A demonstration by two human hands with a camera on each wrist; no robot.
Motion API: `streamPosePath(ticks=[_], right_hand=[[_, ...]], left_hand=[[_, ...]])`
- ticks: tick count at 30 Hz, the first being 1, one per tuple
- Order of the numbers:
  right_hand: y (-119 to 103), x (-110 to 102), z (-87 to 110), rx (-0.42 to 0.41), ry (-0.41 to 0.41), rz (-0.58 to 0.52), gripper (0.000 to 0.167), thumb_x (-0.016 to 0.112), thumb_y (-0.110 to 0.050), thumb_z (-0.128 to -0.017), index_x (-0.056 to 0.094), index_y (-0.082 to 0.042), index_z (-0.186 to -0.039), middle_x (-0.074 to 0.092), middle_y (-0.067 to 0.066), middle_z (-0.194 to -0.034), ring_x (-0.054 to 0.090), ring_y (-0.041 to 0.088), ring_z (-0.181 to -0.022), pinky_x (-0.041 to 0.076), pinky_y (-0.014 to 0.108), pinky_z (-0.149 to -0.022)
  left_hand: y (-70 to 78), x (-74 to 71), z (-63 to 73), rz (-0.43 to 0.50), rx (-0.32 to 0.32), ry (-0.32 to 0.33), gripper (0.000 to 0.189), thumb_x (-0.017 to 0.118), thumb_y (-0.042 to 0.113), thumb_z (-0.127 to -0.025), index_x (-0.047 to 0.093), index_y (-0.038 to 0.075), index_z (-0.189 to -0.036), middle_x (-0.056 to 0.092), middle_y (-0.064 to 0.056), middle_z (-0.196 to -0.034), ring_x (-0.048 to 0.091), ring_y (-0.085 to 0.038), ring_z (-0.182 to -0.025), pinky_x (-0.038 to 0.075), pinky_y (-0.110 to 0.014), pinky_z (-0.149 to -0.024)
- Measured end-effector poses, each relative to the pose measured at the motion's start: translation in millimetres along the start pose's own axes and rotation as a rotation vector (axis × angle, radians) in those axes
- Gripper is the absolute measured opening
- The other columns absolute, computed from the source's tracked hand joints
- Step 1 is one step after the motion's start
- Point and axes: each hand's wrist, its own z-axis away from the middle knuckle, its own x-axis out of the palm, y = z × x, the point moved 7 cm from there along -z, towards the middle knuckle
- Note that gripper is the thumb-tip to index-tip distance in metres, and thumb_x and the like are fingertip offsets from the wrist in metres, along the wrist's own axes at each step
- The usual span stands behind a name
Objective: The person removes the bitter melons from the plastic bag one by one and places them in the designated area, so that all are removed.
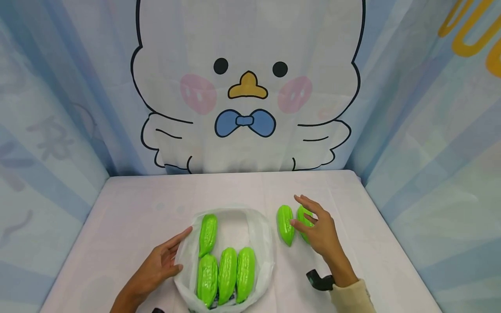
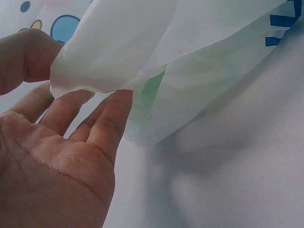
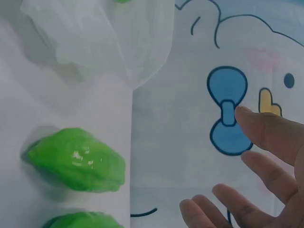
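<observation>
Several glossy green toy bitter gourds (image 1: pixel 227 274) lie in a white plastic bag (image 1: pixel 266 256) whose mouth is spread wide. My left hand (image 1: pixel 162 263) touches the bag's left side with fairly straight fingers. In the left wrist view, the bag's folded rim (image 2: pixel 109 52) partly covers the fingertips. To the right of the bag, two more gourds lie side by side, the nearer one (image 1: pixel 285 224) in full view. My right hand (image 1: pixel 318 228) hovers at the other gourd (image 1: pixel 304 217), partly hiding it, with fingers spread and nothing held.
A white-covered table (image 1: pixel 145 204) bears everything. Behind it hangs a curtain (image 1: pixel 250 152) printed with a cartoon bird, and further curtains close off both sides. A black wrist device (image 1: pixel 320 280) sits at the right wrist.
</observation>
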Motion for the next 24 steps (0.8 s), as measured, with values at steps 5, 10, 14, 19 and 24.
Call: streamPosePath(ticks=[5, 10, 14, 19, 24], right_hand=[[-18, 18, 2.6, -0.065, -0.031, -0.035, 0.07, 0.086, -0.007, -0.088, 0.061, -0.023, -0.152, 0.048, 0.007, -0.165, 0.049, 0.034, -0.151, 0.052, 0.048, -0.115], [-30, 40, 4.1, -0.095, -0.077, -0.072, 0.068, 0.086, -0.009, -0.088, 0.062, -0.022, -0.15, 0.051, 0.007, -0.163, 0.049, 0.032, -0.151, 0.052, 0.048, -0.115], [-38, 57, 5.6, -0.111, -0.111, -0.102, 0.067, 0.087, -0.01, -0.088, 0.063, -0.023, -0.149, 0.053, 0.007, -0.162, 0.05, 0.032, -0.15, 0.053, 0.05, -0.114], [-50, 79, 8.4, -0.123, -0.159, -0.14, 0.065, 0.087, -0.011, -0.088, 0.064, -0.026, -0.148, 0.055, 0.004, -0.16, 0.053, 0.031, -0.148, 0.053, 0.049, -0.114], [-61, 100, 10.5, -0.137, -0.219, -0.154, 0.064, 0.086, -0.012, -0.089, 0.065, -0.027, -0.147, 0.056, 0.002, -0.159, 0.055, 0.031, -0.146, 0.054, 0.047, -0.114]], left_hand=[[0.5, 0.2, -0.1, -0.007, -0.005, 0.004, 0.085, 0.068, 0.002, -0.099, 0.024, 0.012, -0.171, 0.019, -0.02, -0.176, 0.051, 0.002, -0.143, 0.053, -0.023, -0.11], [0.4, -0.2, 0.0, -0.001, -0.019, 0.016, 0.086, 0.069, 0.002, -0.098, 0.025, 0.013, -0.17, 0.02, -0.019, -0.176, 0.051, 0.003, -0.142, 0.053, -0.023, -0.11], [-0.7, -0.7, -0.2, -0.005, -0.017, 0.014, 0.087, 0.07, 0.001, -0.098, 0.024, 0.013, -0.171, 0.019, -0.019, -0.176, 0.05, 0.003, -0.143, 0.052, -0.022, -0.11], [-3.2, -2.0, -0.8, -0.01, -0.04, 0.027, 0.091, 0.073, 0.0, -0.095, 0.025, 0.014, -0.171, 0.021, -0.017, -0.176, 0.05, 0.004, -0.142, 0.052, -0.022, -0.11], [-3.3, -1.7, -1.2, -0.026, -0.053, 0.037, 0.092, 0.074, 0.001, -0.094, 0.026, 0.015, -0.17, 0.021, -0.012, -0.177, 0.048, 0.004, -0.144, 0.051, -0.024, -0.112]])
